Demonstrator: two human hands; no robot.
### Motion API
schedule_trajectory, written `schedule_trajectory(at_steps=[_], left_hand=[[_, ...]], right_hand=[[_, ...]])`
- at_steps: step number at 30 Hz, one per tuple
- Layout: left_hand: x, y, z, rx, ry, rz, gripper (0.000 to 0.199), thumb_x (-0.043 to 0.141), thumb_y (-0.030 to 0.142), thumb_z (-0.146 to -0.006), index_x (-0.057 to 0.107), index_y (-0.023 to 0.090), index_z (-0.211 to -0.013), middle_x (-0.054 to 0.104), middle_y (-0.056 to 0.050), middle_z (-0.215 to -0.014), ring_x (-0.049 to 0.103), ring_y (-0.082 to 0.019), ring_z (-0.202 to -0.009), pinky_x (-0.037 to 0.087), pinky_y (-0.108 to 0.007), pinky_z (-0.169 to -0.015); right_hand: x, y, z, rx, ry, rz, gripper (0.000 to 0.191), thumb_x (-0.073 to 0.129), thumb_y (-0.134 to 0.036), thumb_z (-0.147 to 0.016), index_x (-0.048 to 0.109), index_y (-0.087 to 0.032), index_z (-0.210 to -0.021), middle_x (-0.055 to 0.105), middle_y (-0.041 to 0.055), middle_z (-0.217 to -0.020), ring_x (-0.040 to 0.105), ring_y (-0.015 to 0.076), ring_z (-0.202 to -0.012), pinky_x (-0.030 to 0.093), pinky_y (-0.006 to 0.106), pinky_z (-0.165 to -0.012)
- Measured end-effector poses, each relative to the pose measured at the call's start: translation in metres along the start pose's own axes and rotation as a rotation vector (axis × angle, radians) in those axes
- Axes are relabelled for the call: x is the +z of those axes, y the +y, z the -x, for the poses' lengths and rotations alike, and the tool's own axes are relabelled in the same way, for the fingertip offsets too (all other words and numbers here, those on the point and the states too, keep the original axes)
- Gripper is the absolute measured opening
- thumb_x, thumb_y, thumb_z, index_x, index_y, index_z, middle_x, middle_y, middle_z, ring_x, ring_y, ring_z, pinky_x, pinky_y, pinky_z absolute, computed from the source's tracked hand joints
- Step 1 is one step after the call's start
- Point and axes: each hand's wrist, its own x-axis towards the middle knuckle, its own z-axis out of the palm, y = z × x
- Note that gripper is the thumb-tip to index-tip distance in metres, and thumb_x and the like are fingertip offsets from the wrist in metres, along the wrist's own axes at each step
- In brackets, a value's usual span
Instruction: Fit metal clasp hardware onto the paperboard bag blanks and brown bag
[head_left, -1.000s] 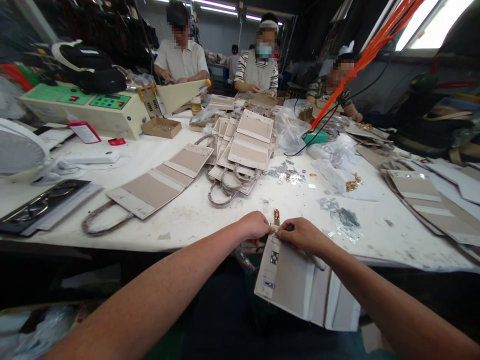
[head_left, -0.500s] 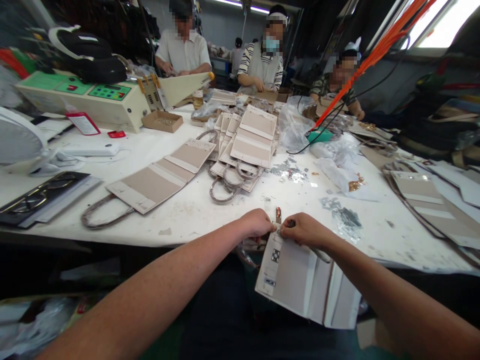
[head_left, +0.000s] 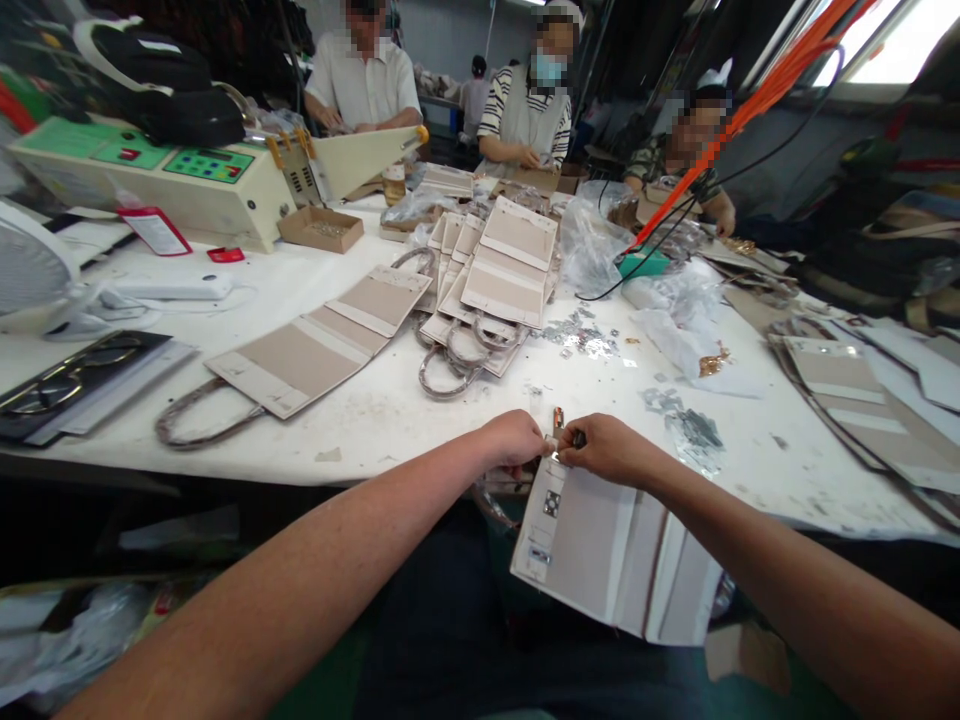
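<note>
A beige bag panel hangs off the table's front edge, tilted, with metal fittings along its left strip. At its top corner my left hand is closed, fingertips pinched at the panel's edge. Close beside it on the right, my right hand pinches the same corner; a small dark item shows by its fingers. A small metal piece sticks up between the two hands. Part of a wrapped handle shows below my left wrist.
Stacked beige panels with handles lie mid-table, another panel to their left. Loose metal plates are scattered right of centre. A machine and a cardboard tray stand back left. Several people work across the table.
The view has shifted slightly, so the table items sit a little higher and further left. Both hands stay at the panel's corner with nearly the same grip.
</note>
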Motion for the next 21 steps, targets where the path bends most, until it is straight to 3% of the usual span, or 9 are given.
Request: schedule_trajectory(at_steps=[11, 19, 21], left_hand=[[-0.002, 0.014, 0.007, -0.036, 0.026, -0.049, 0.018, 0.070, 0.026, -0.083, 0.068, 0.016, -0.068, 0.045, 0.005, -0.040, 0.049, -0.014, -0.039, 0.036, -0.025, -0.047], [-0.002, 0.023, 0.015, -0.055, 0.047, -0.078, 0.021, 0.072, 0.029, -0.081, 0.066, 0.017, -0.064, 0.045, 0.006, -0.042, 0.046, -0.013, -0.041, 0.033, -0.026, -0.047], [-0.002, 0.025, 0.013, -0.070, 0.058, -0.085, 0.020, 0.074, 0.028, -0.080, 0.067, 0.017, -0.065, 0.044, 0.006, -0.042, 0.043, -0.012, -0.042, 0.032, -0.026, -0.048]], right_hand=[[0.005, 0.006, 0.009, 0.031, 0.059, -0.148, 0.007, 0.070, -0.025, -0.080, 0.075, -0.020, -0.078, 0.074, 0.0011, -0.077, 0.065, 0.0185, -0.074, 0.043, 0.027, -0.067], [0.012, 0.021, 0.034, 0.029, 0.176, -0.268, 0.017, 0.066, -0.034, -0.086, 0.075, -0.021, -0.081, 0.074, 0.0012, -0.079, 0.065, 0.0190, -0.076, 0.043, 0.028, -0.067], [0.007, 0.020, 0.043, 0.053, 0.261, -0.331, 0.021, 0.068, -0.038, -0.087, 0.074, -0.020, -0.078, 0.072, 0.0011, -0.073, 0.063, 0.0177, -0.070, 0.043, 0.028, -0.064]])
